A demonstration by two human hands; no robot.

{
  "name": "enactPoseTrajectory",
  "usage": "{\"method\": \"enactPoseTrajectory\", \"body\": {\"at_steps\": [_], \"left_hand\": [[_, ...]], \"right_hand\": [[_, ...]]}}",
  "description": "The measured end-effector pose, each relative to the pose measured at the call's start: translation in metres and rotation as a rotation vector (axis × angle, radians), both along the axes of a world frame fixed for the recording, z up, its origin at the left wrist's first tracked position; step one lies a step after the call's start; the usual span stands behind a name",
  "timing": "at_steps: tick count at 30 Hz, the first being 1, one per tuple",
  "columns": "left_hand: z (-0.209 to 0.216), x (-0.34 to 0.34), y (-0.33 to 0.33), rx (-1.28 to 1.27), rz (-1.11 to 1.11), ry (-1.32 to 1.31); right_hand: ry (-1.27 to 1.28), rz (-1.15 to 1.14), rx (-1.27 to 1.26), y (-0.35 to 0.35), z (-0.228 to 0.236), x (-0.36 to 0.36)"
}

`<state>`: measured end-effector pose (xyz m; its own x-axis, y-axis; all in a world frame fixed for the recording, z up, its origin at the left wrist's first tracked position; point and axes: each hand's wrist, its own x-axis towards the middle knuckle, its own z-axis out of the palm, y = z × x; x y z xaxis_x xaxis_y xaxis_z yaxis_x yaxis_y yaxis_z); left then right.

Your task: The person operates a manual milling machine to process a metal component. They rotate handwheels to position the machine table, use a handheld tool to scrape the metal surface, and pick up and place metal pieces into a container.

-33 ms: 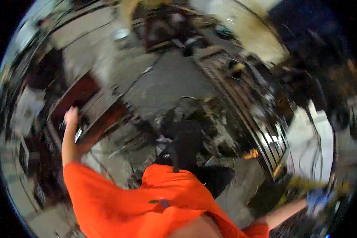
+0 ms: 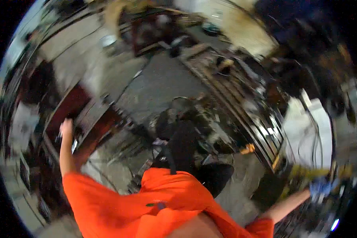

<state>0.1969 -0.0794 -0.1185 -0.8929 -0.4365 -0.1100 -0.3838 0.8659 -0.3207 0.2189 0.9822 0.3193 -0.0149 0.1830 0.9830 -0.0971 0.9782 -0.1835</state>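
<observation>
Out to the left, my bare left hand point(image 2: 66, 127) is over a reddish-brown open box point(image 2: 73, 97), at its inner side. Its fingers are smeared by motion, and whether they hold anything does not show. A shiny metal piece point(image 2: 74, 146) lies in the box beside my wrist. My right arm stretches far to the right, where my right hand point(image 2: 321, 188) shows as a blurred blue shape, seemingly gloved. It is beside a yellowish object point(image 2: 309, 172), and its fingers cannot be made out.
A slatted metal rack point(image 2: 230, 107) runs diagonally on the right, with a small orange item point(image 2: 248, 148) near its lower end. White sheeting with dark cables point(image 2: 309, 133) lies beyond it. A dark red box-like piece point(image 2: 158, 33) stands ahead, and a pale round container point(image 2: 108, 40) is on the floor.
The whole view has shifted, so the surroundings sit slightly further left. My left hand appears a little lower, still at the box; my right hand stays by the yellowish object.
</observation>
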Motion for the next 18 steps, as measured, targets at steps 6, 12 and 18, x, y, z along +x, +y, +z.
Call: {"method": "enactPoseTrajectory", "body": {"at_steps": [6,12,18], "left_hand": [[-0.03,-0.021,-0.023,-0.158,-0.085,-0.14],[0.02,-0.03,0.013,-0.016,0.063,0.056],[0.128,-0.061,0.066,1.236,0.589,0.97]], "right_hand": [[-0.15,-0.278,0.464,-0.07,0.062,-0.008],[-0.071,-0.237,0.448,-0.037,0.096,-0.017],[-0.127,-0.113,0.287,-0.046,0.113,-0.021]]}}
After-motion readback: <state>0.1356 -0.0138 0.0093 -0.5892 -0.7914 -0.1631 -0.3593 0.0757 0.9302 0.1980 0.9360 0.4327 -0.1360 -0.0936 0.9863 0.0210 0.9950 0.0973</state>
